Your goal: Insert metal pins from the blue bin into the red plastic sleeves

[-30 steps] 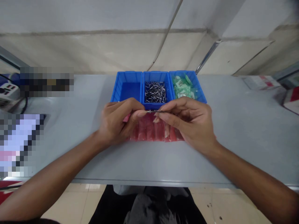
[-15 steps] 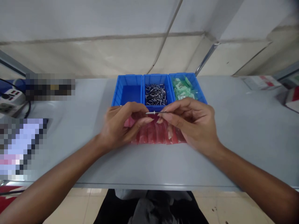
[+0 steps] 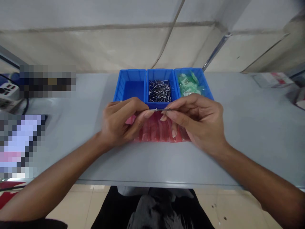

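Steel pin (image 3: 164,109): one thin, stiff shank with a small collar near its left end, held level in the air between the two hands, just above the near rim of the middle bin. It should weigh next to nothing, and so slim and smooth a shank could easily roll or slip, so the fingertip pinch on the shank, close to the collar, looks the surest hold.

Left hand (image 3: 120,122): grasping, with the fingers curled over and the thumb stretched out to the pin's left end.

Right hand (image 3: 196,122): grasping too, with the thumb and forefinger closed on the pin's right portion and the other fingers loosely bent. The fingertips hide exactly where they touch it.

Blue plastic bins (image 3: 162,70): three stand side by side, touching, beyond the hands. The middle one holds a heap of similar pins (image 3: 159,90), the right one green plastic packets (image 3: 188,85).

Red plastic bags (image 3: 157,128): a flat overlapping row lies under the hands, against the bins, on a grey table (image 3: 152,165).

Table ends: a power strip (image 3: 9,93) sits at the far left, and printed cartons (image 3: 271,79) at the far right. Pixelated patches hide whatever lies on the left.
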### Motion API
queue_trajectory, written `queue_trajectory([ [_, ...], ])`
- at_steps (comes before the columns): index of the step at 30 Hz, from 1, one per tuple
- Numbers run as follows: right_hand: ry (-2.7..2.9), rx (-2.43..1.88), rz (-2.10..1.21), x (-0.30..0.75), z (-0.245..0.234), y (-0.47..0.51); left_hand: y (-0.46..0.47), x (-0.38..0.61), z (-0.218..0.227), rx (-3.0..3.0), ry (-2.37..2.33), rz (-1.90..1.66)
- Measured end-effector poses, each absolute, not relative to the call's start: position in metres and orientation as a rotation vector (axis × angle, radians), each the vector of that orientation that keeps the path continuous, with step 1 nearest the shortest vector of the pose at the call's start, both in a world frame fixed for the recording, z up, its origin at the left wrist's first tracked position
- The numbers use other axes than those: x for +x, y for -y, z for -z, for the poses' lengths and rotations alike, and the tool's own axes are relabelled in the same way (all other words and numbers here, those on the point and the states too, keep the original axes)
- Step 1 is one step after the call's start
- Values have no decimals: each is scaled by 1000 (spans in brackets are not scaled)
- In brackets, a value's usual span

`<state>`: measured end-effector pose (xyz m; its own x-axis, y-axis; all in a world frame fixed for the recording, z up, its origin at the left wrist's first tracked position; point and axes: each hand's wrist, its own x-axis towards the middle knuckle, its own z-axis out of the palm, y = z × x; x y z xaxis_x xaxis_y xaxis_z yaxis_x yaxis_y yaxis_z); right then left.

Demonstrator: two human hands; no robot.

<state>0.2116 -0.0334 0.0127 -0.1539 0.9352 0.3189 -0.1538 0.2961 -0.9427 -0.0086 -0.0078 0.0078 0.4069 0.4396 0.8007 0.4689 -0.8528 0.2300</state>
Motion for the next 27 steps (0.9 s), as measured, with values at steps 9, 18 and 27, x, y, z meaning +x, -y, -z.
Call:
queue_trajectory([
  [9, 1327, -858, -1144, 213, -5, 25, 8, -7, -12, -2675, 841, 1494],
  [18, 1963, -901, -197, 243, -2, 9, 7, -9, -14, -2628, 959, 1480],
  [27, 2809, -870, 654, 217, 2, 8, 7, -9, -13, -2631, 942, 1424],
])
